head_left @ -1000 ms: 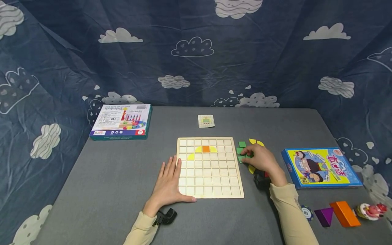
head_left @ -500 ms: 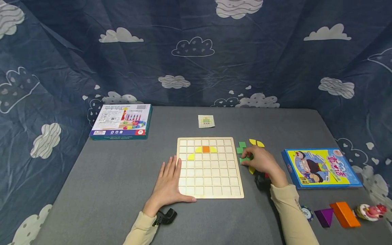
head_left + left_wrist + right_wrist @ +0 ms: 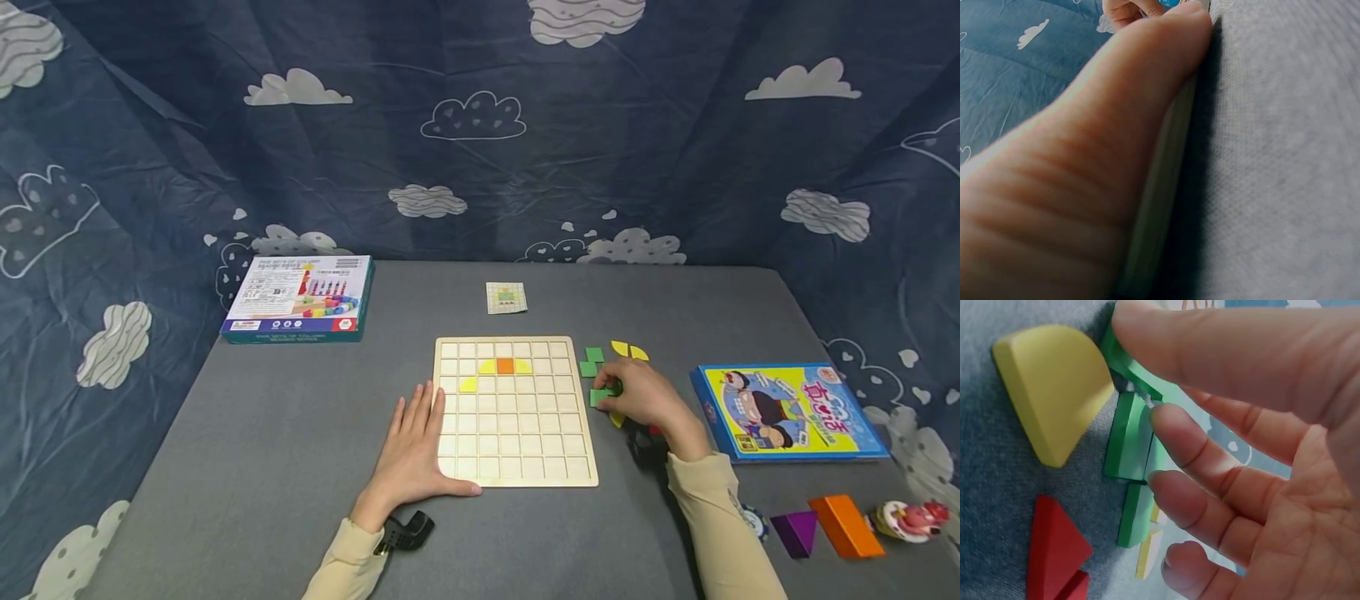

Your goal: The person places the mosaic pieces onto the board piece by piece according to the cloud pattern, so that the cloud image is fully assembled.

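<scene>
My left hand (image 3: 408, 454) rests at the lower left corner of a pale wooden grid board (image 3: 517, 425), fingers straight along its left side. The thumb (image 3: 1166, 44) lies against the board's near edge. On the board sit an orange square (image 3: 506, 366) and several yellow quarter-round pieces (image 3: 468, 384). Just right of the board, my right hand (image 3: 641, 392) pinches a green square tile (image 3: 598, 398) between thumb and fingers. That tile (image 3: 1116, 356) looks tilted in the right wrist view; the index fingertip is hidden behind the thumb. Other green tiles (image 3: 1129, 434) lie beside it.
A yellow piece (image 3: 1054, 387) and red triangles (image 3: 1057, 550) lie near the right hand. A small pattern card (image 3: 506, 297) is behind the board. Boxes stand left (image 3: 300, 296) and right (image 3: 787, 408). A purple block (image 3: 797, 533), orange block (image 3: 846, 525) and figurine (image 3: 911, 518) sit at the near right.
My right hand has shifted slightly right and toward me, and the green tile at its fingertips has moved with it, away from the other green tiles. My left hand has stayed still.
</scene>
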Demonstrator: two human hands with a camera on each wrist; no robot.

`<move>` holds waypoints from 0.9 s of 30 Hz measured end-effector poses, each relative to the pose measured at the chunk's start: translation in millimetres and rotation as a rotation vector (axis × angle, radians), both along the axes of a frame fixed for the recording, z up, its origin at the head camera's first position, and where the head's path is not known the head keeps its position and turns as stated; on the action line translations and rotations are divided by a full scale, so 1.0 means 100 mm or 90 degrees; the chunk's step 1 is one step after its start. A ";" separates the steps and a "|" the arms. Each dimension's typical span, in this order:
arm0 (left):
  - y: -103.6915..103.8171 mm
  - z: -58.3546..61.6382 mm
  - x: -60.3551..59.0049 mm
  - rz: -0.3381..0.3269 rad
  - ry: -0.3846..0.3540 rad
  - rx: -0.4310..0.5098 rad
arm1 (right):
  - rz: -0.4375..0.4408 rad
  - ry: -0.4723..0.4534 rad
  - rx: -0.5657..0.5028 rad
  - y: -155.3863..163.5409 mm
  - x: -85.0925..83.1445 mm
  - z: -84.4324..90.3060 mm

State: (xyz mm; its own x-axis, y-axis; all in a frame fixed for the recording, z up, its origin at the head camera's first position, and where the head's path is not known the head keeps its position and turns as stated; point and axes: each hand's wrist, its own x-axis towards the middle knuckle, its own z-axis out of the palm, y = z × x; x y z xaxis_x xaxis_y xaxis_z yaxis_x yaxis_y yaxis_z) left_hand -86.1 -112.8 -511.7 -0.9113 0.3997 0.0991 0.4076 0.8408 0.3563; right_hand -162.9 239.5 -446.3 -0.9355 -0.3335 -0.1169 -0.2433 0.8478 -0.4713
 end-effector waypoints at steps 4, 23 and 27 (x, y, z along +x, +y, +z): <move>0.00 0.00 -0.01 0.000 -0.008 0.000 | -0.007 0.008 -0.030 0.00 0.02 -0.02; 0.00 0.00 0.00 -0.004 0.000 0.001 | -0.054 0.030 -0.233 -0.58 -0.07 -0.05; 0.00 0.00 -0.01 -0.002 0.000 -0.006 | -0.023 0.028 -0.240 -0.79 -0.12 -0.05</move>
